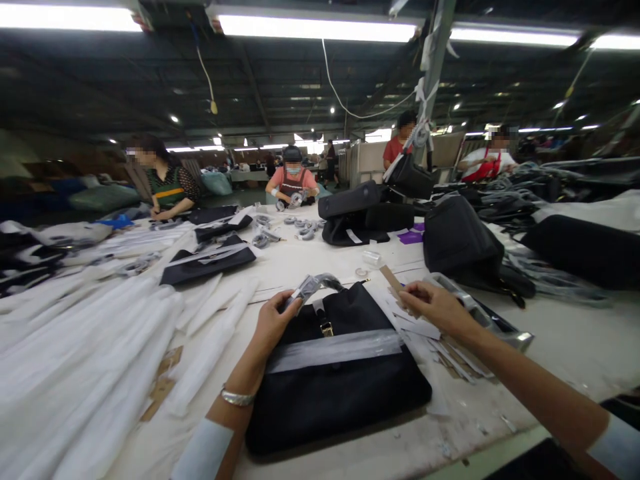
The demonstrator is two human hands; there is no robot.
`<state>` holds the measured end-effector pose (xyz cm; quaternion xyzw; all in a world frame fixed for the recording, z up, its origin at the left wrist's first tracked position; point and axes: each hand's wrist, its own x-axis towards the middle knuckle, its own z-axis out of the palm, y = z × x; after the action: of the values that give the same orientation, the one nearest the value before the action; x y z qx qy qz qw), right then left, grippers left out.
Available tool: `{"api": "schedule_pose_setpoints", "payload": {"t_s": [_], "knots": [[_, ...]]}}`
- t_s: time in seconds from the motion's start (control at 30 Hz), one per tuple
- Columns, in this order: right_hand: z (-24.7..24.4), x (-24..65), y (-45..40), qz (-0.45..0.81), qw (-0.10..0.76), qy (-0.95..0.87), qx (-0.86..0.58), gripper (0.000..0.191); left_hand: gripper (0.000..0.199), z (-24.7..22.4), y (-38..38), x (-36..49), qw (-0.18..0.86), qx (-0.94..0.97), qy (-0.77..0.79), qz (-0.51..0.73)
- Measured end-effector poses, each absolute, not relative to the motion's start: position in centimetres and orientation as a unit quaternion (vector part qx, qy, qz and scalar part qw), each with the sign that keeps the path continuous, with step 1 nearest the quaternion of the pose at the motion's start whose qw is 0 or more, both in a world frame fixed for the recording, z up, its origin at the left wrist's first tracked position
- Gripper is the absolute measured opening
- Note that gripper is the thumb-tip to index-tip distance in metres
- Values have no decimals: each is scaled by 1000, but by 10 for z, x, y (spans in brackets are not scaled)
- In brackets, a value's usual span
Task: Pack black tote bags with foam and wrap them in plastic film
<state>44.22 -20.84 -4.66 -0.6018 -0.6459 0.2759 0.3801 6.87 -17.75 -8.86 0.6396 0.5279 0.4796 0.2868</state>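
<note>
A black handbag [345,393] lies flat on the table before me, with a strip of translucent wrapping [340,350] across it and a gold-coloured buckle [327,329] on a short strap. At its upper left, my left hand [273,323] is closed around the bag's handle [315,285], which is wrapped in clear plastic. My right hand [433,305], off the bag's upper right corner, pinches a brown cardboard strip [391,280]. Beneath that hand lie several loose paper and card strips [457,360].
White cloth-like sheets [95,360] cover the left side. Other black bags stand at the right [463,243] and back [350,217]; another lies back left [207,263]. A tape roll [361,272] sits behind my bag. A co-worker [293,180] handles something across the table.
</note>
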Motion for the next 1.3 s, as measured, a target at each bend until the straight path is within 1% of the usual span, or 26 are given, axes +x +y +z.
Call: {"api": "schedule_pose_setpoints", "payload": {"t_s": [0.1,0.23,0.4,0.67,0.77,0.83,0.93,1.07,1.3], "knots": [[-36,401,-209,447,384,-616,-522,46,46,-90,-177,67,310,621,519,499],[-28,348,-206,530,373,-589,-482,35,45,-89,-179,67,328,610,507,513],[-27,318,-200,561,372,-572,-469,34,46,-87,-181,66,339,596,507,522],[-28,314,-206,587,354,-553,-475,38,44,-90,-181,66,342,599,500,524],[-30,310,-209,619,377,-532,-438,41,43,-90,-180,66,350,597,493,527],[-30,308,-212,662,397,-491,-403,41,43,-91,-180,66,349,597,494,527],[-27,308,-215,728,415,-412,-357,36,43,-91,-181,66,341,598,499,527],[-25,313,-217,759,426,-350,-345,25,42,-88,-182,67,336,599,500,528],[-35,320,-215,747,429,-366,-353,28,41,-87,-181,67,330,603,504,523]]}}
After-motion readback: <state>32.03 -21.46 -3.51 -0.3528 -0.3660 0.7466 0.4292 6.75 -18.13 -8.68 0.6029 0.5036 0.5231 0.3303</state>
